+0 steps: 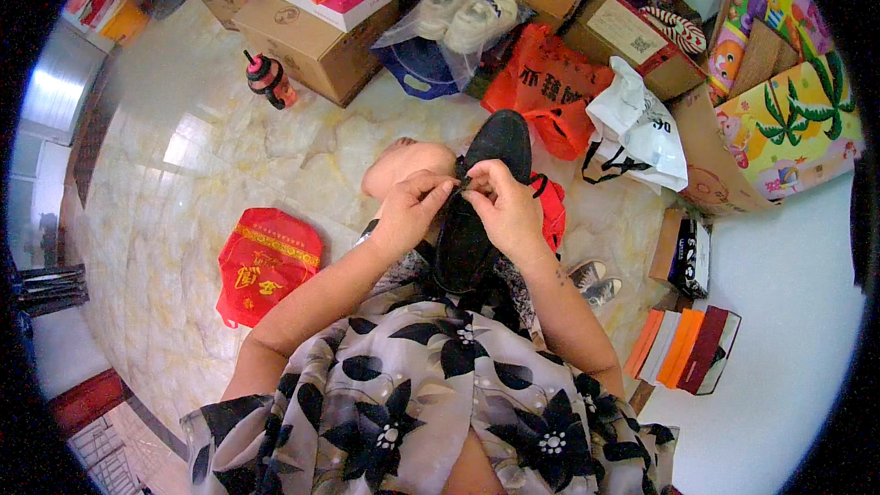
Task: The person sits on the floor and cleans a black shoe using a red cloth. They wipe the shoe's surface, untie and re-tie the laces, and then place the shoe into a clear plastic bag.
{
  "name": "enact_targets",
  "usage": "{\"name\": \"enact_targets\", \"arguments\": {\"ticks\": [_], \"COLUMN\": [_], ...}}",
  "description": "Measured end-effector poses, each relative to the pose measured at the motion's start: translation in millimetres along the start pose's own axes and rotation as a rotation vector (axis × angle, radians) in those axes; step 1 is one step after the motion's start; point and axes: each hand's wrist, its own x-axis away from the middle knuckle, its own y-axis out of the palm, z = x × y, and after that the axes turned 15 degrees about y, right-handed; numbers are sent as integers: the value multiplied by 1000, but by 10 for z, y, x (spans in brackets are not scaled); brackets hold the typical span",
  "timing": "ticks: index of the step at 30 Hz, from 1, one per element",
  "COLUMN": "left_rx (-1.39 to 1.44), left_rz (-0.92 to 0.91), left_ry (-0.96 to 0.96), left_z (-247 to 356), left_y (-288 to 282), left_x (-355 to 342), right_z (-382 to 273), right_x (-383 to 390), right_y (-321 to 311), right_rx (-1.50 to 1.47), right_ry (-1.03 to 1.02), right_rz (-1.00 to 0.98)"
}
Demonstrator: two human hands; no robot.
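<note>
A long black shoe (477, 247) lies upright across my lap, its far end raised beside a bare knee (394, 174). My left hand (410, 211) reaches in from the left, thumb and forefinger pinched on a small dark piece at the shoe's middle, perhaps a lace or strap. My right hand (502, 211) pinches at that same spot from the right, its fingertips almost meeting the left ones. The piece between them is too small to make out. A red bag (550, 211) shows just right of the shoe, partly hidden.
Red bag with gold print (270, 266) on floor at left; bottle (268, 82), cartons (302, 50), bagged white shoes (458, 23), orange bag (541, 82) and white bag (628, 128) ahead; sneakers (596, 284) and stacked boxes (678, 348) at right.
</note>
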Motion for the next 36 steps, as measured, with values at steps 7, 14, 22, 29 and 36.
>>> {"name": "enact_targets", "arguments": {"ticks": [7,14,22,29,36], "left_rx": [-62,670,853,-61,-704], "left_rz": [-57,544,815,411,-281], "left_ry": [-12,-388,2,-393,-14], "left_z": [-40,101,-322,-195,-71], "left_y": [-56,-518,-1996,-1796,-789], "left_x": [-134,-380,-326,-180,-386], "right_z": [153,39,361,489,494], "right_x": [-44,186,271,246,258], "right_y": [56,-109,-61,-53,-78], "right_rx": [-135,440,282,124,118], "right_ry": [-5,-95,-42,-77,-125], "right_rz": [-61,233,375,347,349]}}
